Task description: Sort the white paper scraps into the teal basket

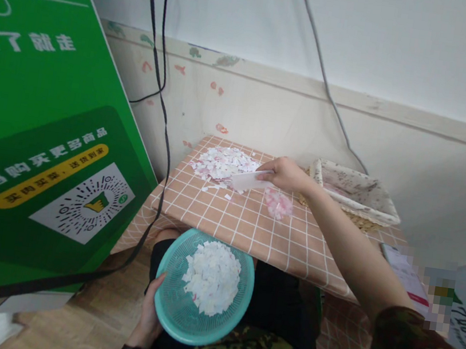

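Observation:
My left hand (152, 311) grips the rim of a teal plastic colander (168, 305), which rests on my lap below the table edge. A heap of small white paper pieces (212, 277) lies inside the colander. Over the table, my right hand (285, 174) pinches a flat white card (250, 181) between thumb and fingers. The card's far end is at the near right side of a spread pile of white and pinkish paper pieces (221, 163). Just below the right hand lies a small clear plastic bag with pink in it (278, 204).
A brown checked cloth covers the table (250, 235). A cloth-lined wicker basket (365, 219) stands at the back right, near a phone-like flat item (405, 276). To the left rises a green printed cabinet (71, 117), with a black cable (166, 124) hanging before it.

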A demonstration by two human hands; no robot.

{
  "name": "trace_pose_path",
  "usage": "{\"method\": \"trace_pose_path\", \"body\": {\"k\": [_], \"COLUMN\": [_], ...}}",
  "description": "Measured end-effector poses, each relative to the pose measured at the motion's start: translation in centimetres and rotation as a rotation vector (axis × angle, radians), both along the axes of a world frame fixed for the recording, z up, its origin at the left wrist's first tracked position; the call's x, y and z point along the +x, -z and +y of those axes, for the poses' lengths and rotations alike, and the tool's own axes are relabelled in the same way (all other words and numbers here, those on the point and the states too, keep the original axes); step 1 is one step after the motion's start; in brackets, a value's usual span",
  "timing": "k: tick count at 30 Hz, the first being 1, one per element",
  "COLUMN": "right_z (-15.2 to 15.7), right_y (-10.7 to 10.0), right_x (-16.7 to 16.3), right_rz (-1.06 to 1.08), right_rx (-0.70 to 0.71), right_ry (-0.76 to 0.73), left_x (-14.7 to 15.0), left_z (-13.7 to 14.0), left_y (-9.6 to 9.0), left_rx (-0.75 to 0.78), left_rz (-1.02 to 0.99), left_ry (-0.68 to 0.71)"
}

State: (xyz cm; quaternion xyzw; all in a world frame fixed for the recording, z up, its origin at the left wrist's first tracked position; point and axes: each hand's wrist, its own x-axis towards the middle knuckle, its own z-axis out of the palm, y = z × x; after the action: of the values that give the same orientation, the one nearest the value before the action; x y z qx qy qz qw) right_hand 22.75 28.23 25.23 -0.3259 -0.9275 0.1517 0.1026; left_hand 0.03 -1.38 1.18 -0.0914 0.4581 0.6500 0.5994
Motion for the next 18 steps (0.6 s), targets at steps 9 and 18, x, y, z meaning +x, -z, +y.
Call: {"method": "trace_pose_path", "body": {"k": [9, 18], "right_z": [-0.1, 0.4], "right_y": [-1.4, -0.9], "right_x": [0.2, 1.6], "right_rz": [-0.108, -0.102], "right_rx": [-0.011, -0.047], "right_ry": [-0.044, 0.021], "left_x": [-0.1, -0.2], "left_z": [-0.1, -0.1], "left_y": [0.4, 0.9], "left_rx": [0.011, -0.004], "left_rz": [0.015, 0.01], "left_ry": [-0.001, -0.017]}}
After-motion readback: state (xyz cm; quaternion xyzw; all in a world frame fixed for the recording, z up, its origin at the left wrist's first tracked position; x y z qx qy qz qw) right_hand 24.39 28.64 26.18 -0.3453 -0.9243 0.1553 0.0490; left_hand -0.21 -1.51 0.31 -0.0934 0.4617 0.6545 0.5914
